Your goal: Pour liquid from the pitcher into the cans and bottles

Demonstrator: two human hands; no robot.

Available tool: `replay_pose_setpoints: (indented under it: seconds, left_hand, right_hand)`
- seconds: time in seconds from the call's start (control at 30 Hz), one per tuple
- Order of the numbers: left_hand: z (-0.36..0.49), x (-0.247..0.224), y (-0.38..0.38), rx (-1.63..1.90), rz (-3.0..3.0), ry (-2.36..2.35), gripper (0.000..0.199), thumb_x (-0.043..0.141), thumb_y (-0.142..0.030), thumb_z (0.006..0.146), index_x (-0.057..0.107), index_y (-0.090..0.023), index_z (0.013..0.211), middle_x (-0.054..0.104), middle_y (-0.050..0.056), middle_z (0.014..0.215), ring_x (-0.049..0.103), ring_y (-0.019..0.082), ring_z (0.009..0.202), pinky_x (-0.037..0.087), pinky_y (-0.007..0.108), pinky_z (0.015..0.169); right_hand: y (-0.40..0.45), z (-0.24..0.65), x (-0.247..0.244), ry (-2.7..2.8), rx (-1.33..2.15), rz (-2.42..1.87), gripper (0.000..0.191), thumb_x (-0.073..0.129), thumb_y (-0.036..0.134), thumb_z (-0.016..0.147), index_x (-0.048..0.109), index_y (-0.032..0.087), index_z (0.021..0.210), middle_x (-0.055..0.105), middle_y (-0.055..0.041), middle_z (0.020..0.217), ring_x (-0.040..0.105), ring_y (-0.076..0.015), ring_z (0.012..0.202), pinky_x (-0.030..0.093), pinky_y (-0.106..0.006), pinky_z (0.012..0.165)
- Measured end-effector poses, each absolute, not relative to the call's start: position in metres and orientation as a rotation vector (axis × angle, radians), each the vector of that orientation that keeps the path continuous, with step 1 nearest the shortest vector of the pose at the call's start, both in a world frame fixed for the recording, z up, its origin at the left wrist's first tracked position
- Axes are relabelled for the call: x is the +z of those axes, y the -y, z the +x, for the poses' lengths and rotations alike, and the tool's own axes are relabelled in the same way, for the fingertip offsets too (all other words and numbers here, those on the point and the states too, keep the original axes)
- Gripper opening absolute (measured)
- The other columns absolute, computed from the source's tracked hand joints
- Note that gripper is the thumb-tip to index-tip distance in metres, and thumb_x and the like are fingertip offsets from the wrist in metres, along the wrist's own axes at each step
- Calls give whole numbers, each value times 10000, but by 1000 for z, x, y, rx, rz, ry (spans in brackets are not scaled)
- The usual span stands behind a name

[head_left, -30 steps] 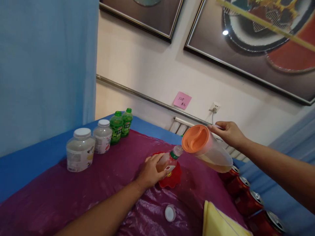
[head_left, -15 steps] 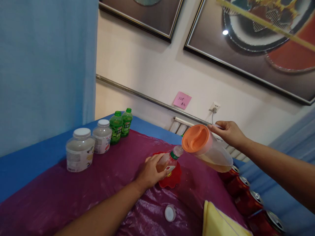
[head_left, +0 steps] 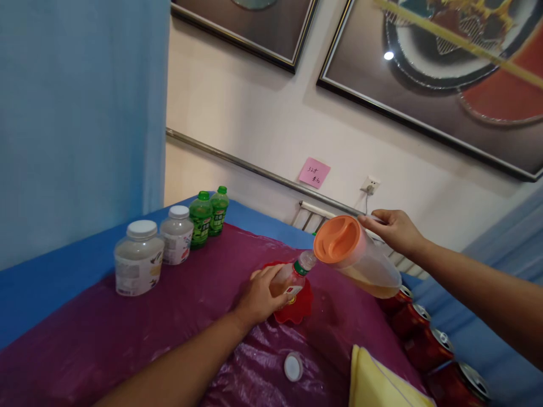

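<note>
Nothing has visibly moved since the earlier frame. Taking the small bottle (head_left: 293, 278) as the clock's centre, a loose white cap (head_left: 293, 367) lies nearest, at six, on a purple cover (head_left: 169, 345). A yellow cloth (head_left: 384, 381) sits between four and five; red cans (head_left: 426, 343) line up around four. The left hand (head_left: 261, 295), at eight, is clamped around the bottle, which leans towards two above a red scalloped mat (head_left: 303, 311). The right hand (head_left: 396, 229), at two, is clamped on a pitcher (head_left: 371, 265), its orange lid (head_left: 338, 239) at the bottle's mouth; whether they touch cannot be told. Amber liquid (head_left: 379, 289) shows inside the pitcher. If either wrist drifted, mouth and lid could part and liquid would probably spill over mat and cover; a hard squeeze might force some out too. Farther off stand white-lidded jars (head_left: 139, 260) past nine and green bottles (head_left: 201, 221) at ten.
</note>
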State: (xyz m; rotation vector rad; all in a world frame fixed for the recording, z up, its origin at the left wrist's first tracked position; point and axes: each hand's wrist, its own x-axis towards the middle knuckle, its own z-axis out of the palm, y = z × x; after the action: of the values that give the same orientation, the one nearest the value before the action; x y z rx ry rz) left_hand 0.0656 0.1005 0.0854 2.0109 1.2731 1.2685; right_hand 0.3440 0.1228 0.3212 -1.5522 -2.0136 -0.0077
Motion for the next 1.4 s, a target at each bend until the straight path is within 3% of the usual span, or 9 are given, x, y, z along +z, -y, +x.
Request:
replay_pose_setpoints:
  seconds: [0.57, 0.77, 0.9, 1.1, 1.4]
  left_hand:
    - [65, 85, -101, 1294, 2012, -1255, 633, 799, -433, 746, 608, -303, 1335, 680, 57, 1317, 623, 288, 1206, 427, 449, 1094]
    - [66, 84, -102, 1282, 1968, -1228, 639, 812, -397, 733, 609, -283, 1328, 676, 71, 1323, 617, 296, 1222, 435, 470, 1097]
    - [69, 79, -106, 1333, 1829, -1168, 663, 811, -327, 708, 599, -232, 1329, 664, 92, 1334, 630, 285, 1216, 493, 434, 1056]
    - [73, 75, -113, 1328, 1666, -1160, 674, 808, -300, 684, 596, -172, 1310, 685, 124, 1290, 663, 282, 1167, 519, 448, 1041]
    - [73, 73, -120, 1332, 1566, -1092, 689, 830, -360, 660, 611, -170, 1285, 711, 112, 1262, 701, 280, 1113, 559, 456, 1008]
  right_hand:
    - [-123, 344, 314, 1945, 37, -1506, 601, 608, 681, 762, 255, 247, 545, 220, 60, 516, 222, -86, 497, 172, -264, 456]
    - [-124, 354, 299, 1858, 174, -1477, 569, 633, 682, 764, 376, 232, 530, 298, 56, 498, 298, -91, 481, 232, -247, 445]
    - [-124, 368, 275, 1656, 402, -1392, 536, 663, 664, 769, 445, 223, 556, 359, 58, 496, 330, -94, 472, 277, -243, 449]
    - [-123, 394, 212, 1134, 690, -1233, 537, 745, 609, 732, 397, 231, 574, 315, 92, 493, 269, -71, 431, 247, -225, 408]
    - [-117, 408, 137, 958, 681, -1204, 553, 709, 655, 711, 345, 258, 583, 266, 110, 457, 230, -71, 381, 220, -236, 372]
